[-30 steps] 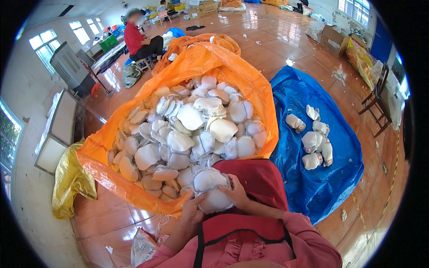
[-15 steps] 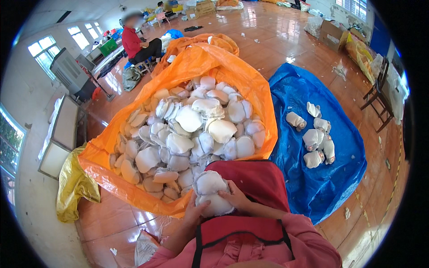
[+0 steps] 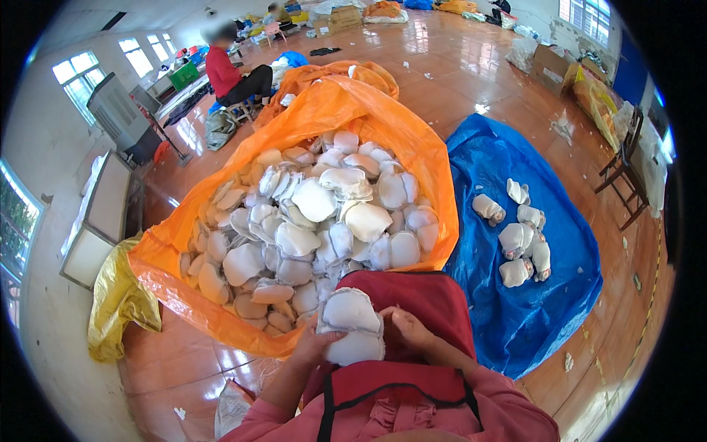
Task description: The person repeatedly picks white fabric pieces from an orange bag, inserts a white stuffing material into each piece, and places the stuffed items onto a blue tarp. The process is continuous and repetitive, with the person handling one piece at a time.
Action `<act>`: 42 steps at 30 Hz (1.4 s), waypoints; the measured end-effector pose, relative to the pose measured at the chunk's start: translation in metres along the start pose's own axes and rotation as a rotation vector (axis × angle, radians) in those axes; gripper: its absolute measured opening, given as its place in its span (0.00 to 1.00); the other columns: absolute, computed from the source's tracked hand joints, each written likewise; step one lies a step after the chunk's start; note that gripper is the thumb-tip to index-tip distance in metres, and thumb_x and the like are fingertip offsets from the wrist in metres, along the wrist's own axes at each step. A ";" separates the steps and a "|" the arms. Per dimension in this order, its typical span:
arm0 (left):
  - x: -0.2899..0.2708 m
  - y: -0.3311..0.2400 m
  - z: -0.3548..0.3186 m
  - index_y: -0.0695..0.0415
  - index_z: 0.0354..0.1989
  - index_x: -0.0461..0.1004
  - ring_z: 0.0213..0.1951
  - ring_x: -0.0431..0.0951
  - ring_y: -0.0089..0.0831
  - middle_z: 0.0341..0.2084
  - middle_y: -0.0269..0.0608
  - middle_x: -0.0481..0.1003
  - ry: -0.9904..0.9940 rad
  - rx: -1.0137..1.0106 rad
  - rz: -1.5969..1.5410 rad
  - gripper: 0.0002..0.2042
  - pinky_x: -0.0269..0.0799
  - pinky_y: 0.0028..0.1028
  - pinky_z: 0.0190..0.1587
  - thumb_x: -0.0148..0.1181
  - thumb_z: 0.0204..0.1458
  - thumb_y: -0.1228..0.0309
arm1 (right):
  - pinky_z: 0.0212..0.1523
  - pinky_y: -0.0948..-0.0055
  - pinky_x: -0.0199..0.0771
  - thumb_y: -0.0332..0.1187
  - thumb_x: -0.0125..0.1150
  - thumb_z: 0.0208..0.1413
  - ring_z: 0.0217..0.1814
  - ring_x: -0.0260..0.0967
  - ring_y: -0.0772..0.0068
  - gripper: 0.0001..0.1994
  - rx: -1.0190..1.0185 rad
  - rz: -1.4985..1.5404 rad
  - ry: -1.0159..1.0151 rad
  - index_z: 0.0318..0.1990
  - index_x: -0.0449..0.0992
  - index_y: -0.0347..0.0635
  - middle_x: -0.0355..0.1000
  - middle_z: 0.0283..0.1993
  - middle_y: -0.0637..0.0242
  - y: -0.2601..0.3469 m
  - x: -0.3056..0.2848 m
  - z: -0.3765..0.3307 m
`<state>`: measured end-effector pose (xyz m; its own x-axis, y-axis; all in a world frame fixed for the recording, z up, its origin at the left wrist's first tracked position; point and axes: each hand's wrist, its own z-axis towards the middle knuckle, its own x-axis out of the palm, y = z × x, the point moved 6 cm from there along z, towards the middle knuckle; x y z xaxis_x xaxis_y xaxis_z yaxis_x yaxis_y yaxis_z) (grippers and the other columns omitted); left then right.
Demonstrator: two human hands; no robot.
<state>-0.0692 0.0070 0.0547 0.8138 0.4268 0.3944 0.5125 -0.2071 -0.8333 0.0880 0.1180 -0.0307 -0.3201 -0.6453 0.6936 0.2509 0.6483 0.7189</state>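
Left hand (image 3: 317,345): thumb laid over the left edge, closed on one white two-lobed stitched pad (image 3: 352,311); remaining fingers mostly hidden. Right hand (image 3: 409,329): fingers curled, just beside the right edge; cannot tell whether they pinch a thread or nothing.

Pad location: over the red apron (image 3: 431,295), just outside the orange sack (image 3: 420,121), at its near edge.

Handling (judged): light, soft but shape-holding, little slip, not fragile; hold by side edges near the middle seam.

Outward: heaped pads (image 3: 313,199) inside the sack; white bundles (image 3: 513,239) left of centre on the blue sheet (image 3: 571,243).

Writing: none legible on pad; carton (image 3: 550,68) marks too small.
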 end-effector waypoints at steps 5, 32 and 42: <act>-0.014 0.003 0.000 0.58 0.59 0.67 0.48 0.75 0.29 0.48 0.37 0.75 0.159 -0.048 0.221 0.29 0.72 0.30 0.52 0.68 0.45 0.80 | 0.51 0.71 0.69 0.48 0.41 0.68 0.48 0.70 0.73 0.20 0.055 -0.007 -0.111 0.49 0.72 0.43 0.74 0.45 0.67 0.013 -0.012 0.011; 0.036 0.001 -0.003 0.57 0.51 0.71 0.44 0.70 0.21 0.40 0.29 0.73 0.893 -0.190 0.418 0.25 0.66 0.23 0.50 0.67 0.40 0.78 | 0.44 0.82 0.67 0.35 0.49 0.67 0.44 0.64 0.86 0.10 0.270 -0.438 0.176 0.50 0.71 0.43 0.68 0.44 0.77 0.049 0.064 0.001; 0.027 0.014 -0.005 0.59 0.48 0.71 0.42 0.66 0.20 0.36 0.28 0.67 1.011 0.034 0.443 0.26 0.63 0.21 0.47 0.61 0.32 0.76 | 0.53 0.77 0.61 0.37 0.45 0.68 0.51 0.59 0.82 0.12 0.167 -0.513 0.509 0.49 0.72 0.40 0.64 0.47 0.73 0.048 0.078 -0.011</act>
<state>-0.0390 0.0115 0.0552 0.7801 -0.5991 0.1802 0.1253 -0.1325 -0.9832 0.0854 0.0941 0.0585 0.1135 -0.9649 0.2369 0.0284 0.2415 0.9700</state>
